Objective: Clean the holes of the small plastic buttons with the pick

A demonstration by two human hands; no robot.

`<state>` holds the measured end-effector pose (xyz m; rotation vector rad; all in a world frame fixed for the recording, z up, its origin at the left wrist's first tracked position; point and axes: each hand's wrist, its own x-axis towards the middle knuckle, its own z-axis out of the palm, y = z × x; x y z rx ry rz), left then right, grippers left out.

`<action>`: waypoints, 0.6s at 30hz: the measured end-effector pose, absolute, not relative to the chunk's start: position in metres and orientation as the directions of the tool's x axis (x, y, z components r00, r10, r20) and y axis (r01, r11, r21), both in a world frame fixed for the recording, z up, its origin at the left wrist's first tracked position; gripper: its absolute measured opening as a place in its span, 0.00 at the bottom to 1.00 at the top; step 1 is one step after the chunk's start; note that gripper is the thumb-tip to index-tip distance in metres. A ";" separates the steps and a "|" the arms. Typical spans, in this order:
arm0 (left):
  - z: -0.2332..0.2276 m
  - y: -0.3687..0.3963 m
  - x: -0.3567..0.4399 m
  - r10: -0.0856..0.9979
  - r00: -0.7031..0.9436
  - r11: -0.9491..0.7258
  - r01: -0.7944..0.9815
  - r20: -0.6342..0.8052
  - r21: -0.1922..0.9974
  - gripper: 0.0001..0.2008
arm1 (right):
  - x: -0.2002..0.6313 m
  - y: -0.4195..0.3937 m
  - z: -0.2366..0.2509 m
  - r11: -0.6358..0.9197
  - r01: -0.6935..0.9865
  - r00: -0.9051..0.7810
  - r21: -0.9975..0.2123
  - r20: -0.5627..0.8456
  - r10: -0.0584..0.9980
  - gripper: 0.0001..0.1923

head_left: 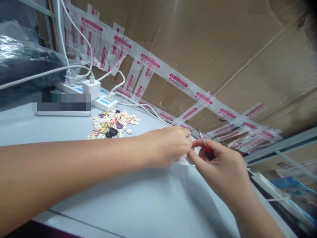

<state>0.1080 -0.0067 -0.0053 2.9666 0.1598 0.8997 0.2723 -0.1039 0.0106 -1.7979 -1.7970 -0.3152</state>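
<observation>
My left hand (168, 145) reaches across the pale table (138, 198) with its fingers pinched together on something small near the far edge; what it pinches is hidden. My right hand (220, 168) meets it fingertip to fingertip and grips a small screwdriver (205, 145) with a red handle and a thin metal shaft pointing up and away. A clear plastic bag (184, 161) lies under both hands. A heap of small coloured buttons (112, 125), cream, pink, yellow, purple and black, lies on the table to the left of my left hand.
A white power strip (101, 100) with plugs and white cables sits behind the buttons. A cardboard wall (210, 43) patched with clear tape printed in red stands at the back. A black plastic-wrapped bundle (22, 56) lies far left. The table's edge drops off at right.
</observation>
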 end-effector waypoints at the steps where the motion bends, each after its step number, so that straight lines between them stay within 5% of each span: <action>1: -0.006 -0.007 0.108 0.144 0.825 -0.988 0.091 0.546 0.124 0.08 | 0.273 -0.104 0.010 0.050 0.979 0.068 -0.197 0.549 0.833 0.07; 12: 0.000 0.003 0.105 0.291 0.768 -0.899 0.015 0.571 0.438 0.08 | 0.288 -0.104 0.016 -0.106 0.992 0.123 -0.064 0.586 0.801 0.06; 18: 0.021 0.048 0.078 0.483 0.663 -0.858 0.228 0.572 0.461 0.08 | 0.319 -0.107 0.064 -0.367 0.916 0.385 -0.165 0.622 0.682 0.07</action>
